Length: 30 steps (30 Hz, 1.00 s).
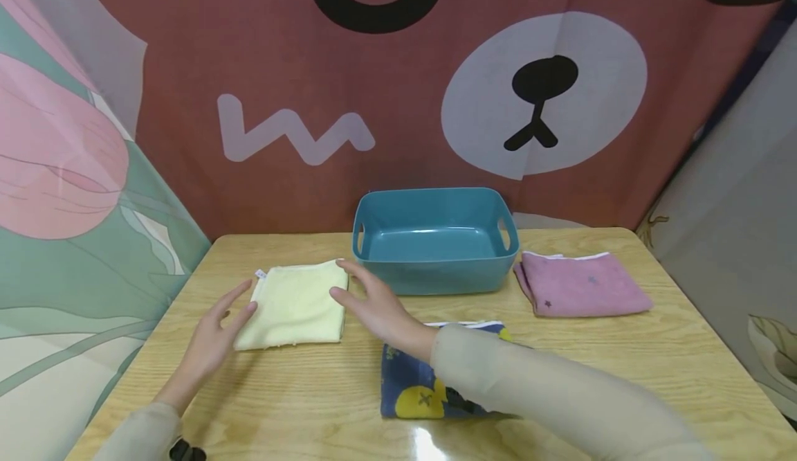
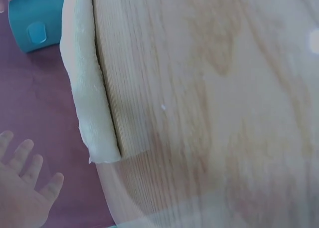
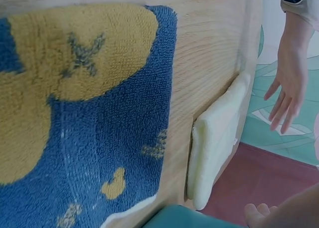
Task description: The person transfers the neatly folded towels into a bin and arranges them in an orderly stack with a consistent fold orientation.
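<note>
A folded pale yellow towel with a small white tag lies flat at the left of the table. My left hand hovers beside its left edge, fingers apart and nothing in them. Over its right edge reaches my right hand, thumb and fingers spread and empty. The right wrist view shows a gap between the left hand and the yellow towel. Beneath my right forearm lies a folded blue towel with yellow figures, partly covered by the sleeve.
A teal plastic basket with cut-out handles stands at the back middle of the wooden table. To its right is a folded pink towel with small stars. A printed cloth hangs behind the table.
</note>
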{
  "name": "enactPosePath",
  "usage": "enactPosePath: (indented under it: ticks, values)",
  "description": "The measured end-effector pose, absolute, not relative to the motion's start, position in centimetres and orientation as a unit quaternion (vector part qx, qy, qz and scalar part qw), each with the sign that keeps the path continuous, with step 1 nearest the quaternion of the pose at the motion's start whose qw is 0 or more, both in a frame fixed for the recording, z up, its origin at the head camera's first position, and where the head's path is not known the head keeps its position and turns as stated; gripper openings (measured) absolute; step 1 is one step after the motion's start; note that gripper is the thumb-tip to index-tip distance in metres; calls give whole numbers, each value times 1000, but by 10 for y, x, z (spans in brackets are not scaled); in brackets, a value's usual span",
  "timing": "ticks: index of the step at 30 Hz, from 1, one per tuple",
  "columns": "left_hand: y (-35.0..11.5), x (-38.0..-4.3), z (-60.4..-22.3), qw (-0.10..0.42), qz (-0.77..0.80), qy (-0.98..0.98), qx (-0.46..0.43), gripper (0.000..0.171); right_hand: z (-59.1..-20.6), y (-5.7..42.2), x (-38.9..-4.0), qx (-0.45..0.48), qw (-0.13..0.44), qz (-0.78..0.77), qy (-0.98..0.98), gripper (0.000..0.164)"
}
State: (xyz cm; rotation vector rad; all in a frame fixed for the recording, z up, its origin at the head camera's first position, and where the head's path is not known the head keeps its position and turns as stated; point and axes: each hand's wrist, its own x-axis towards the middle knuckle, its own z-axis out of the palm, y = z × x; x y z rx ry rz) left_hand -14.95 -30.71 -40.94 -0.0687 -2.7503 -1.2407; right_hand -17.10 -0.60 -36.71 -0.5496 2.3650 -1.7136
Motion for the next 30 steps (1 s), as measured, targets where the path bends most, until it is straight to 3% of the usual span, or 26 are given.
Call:
enactPosePath:
  ticks: [12, 30]
  values:
    - [-308, -163, -416, 84, -425, -901, -29, 58, -382, -28, -175, -172, 79, -575, 796, 55]
    - [-318, -173, -428, 45, -438, -898, 1, 63, -403, -47, -185, -121, 72, -610, 779, 57]
